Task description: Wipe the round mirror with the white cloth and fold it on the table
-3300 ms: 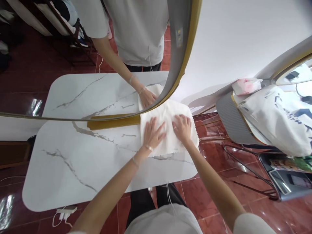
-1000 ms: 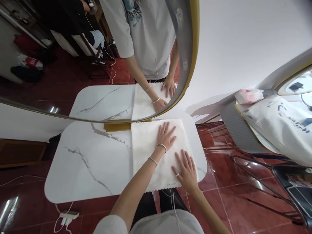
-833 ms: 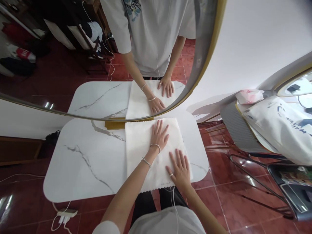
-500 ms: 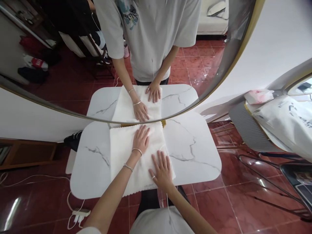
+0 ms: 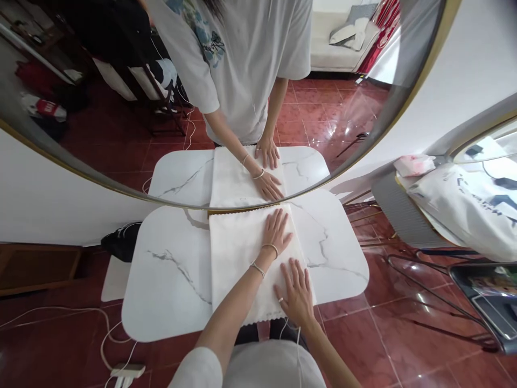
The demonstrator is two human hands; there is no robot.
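A white cloth (image 5: 238, 258) with scalloped edges lies flat on the white marble-patterned table (image 5: 169, 291). My left hand (image 5: 277, 231) rests palm down on its far right part, fingers stretched forward; two bracelets circle that wrist. Closer to me, my right hand (image 5: 297, 291) presses flat on the cloth's right edge, fingers slightly spread and a ring on one of them. Neither hand grips anything. Small faint print shows near the cloth's front edge.
Behind the table hangs a large gold-rimmed mirror (image 5: 258, 108) that reflects my torso and arms. At right, a plastic bag (image 5: 472, 205) sits on a grey side table (image 5: 388, 210) beside a dark folding chair (image 5: 484, 302). A power strip (image 5: 127, 372) and cables lie on the floor at lower left.
The cloth lies further right on the table, its wrinkles smoother. Both my hands have moved right with it, staying flat. The camera view has also shifted a little.
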